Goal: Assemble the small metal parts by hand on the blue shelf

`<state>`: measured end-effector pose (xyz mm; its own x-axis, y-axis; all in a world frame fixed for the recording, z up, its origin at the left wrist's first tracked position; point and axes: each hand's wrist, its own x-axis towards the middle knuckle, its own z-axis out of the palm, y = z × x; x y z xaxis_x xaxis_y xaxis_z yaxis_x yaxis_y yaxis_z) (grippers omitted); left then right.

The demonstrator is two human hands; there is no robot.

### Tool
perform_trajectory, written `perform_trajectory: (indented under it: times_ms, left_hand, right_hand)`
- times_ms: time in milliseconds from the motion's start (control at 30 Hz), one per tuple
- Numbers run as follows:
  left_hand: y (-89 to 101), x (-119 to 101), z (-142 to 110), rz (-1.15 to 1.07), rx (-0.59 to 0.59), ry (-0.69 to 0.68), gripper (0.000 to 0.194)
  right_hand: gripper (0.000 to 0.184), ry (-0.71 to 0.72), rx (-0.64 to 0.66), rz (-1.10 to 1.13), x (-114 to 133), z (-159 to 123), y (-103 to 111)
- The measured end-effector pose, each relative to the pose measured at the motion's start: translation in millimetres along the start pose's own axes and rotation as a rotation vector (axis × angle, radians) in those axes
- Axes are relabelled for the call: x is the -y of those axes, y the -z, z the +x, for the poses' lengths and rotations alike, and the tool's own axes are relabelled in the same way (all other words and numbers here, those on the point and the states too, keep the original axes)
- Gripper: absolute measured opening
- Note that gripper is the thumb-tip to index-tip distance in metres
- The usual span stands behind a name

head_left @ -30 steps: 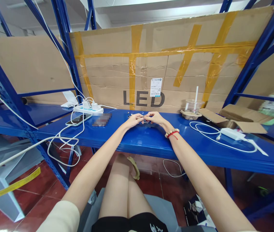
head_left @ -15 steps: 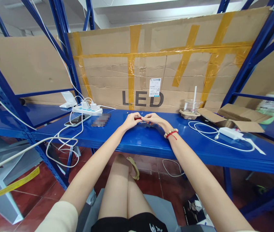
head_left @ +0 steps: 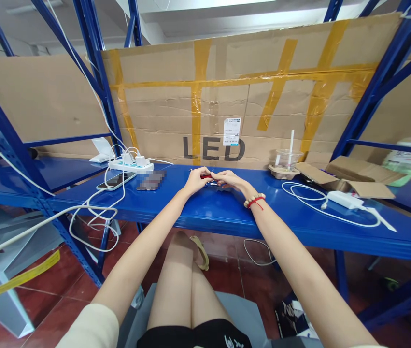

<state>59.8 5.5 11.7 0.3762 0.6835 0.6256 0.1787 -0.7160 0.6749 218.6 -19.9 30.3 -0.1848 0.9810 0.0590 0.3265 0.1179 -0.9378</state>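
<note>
Over the blue shelf top (head_left: 219, 210), my left hand (head_left: 195, 181) is closed around a small red object (head_left: 205, 176), too small and too covered by fingers to name. My right hand (head_left: 231, 179) meets it fingertip to fingertip. Its fingers are bent in a pinch, and what they grip is hidden. Just below the fingertips shows a small shiny metal-looking piece (head_left: 213, 183); whether it lies on the shelf or is held, I cannot tell. A beaded bracelet (head_left: 252, 200) with a red cord circles my right wrist.
To the left are a power strip (head_left: 133, 166) with plugs, a phone (head_left: 116, 181), a blurred-out flat item (head_left: 150, 181) and looping white cables. On the right stand a plastic cup (head_left: 285, 160) with a straw, an opened carton (head_left: 343, 176) and a white adapter (head_left: 346, 199). Cardboard (head_left: 169, 111) walls the back.
The red object, not visible one second ago, now shows in my left hand. Both hands stay together in nearly the same place, with small finger shifts. The view has turned slightly.
</note>
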Motion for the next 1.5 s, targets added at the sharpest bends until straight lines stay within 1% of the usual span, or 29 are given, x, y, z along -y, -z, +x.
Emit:
perform_trajectory:
  times_ms: [100,233,433,533,633,767,900,1000,1200,1500]
  left_hand:
    - [-0.4,2,0,0.025,-0.010,0.005,0.012]
    - [-0.5,3,1,0.085,-0.016,0.014,0.016]
    - [1.0,9,2,0.144,-0.038,0.052,0.015]
    - [1.4,13,2,0.150,-0.050,0.058,0.015]
    - [0.8,16,2,0.138,-0.048,0.072,0.016]
    - [-0.4,18,2,0.093,-0.032,0.104,0.016]
    - [-0.9,18,2,0.094,-0.035,0.117,0.015]
    - [-1.1,17,1,0.099,-0.029,0.115,0.014]
    - [-2.5,14,1,0.105,-0.041,0.099,0.013]
    - [-2.0,13,1,0.105,-0.036,0.097,0.013]
  right_hand:
    - [0.053,0.013,-0.014,0.006,-2,3,0]
    - [0.054,0.058,-0.034,-0.016,-4,6,2]
    - [0.053,0.177,-0.101,-0.112,-8,8,3]
    - [0.053,0.237,-0.124,-0.124,-9,9,3]
    - [0.054,0.264,-0.141,-0.129,-10,9,3]
    - [0.055,0.279,-0.138,-0.138,-12,10,3]
    - [0.054,0.284,-0.124,-0.122,-14,11,2]
    - [0.053,0.282,-0.119,-0.110,-15,13,1]
    - [0.052,0.269,-0.155,-0.090,-13,13,2]
    - [0.049,0.247,-0.144,-0.062,-11,11,0]
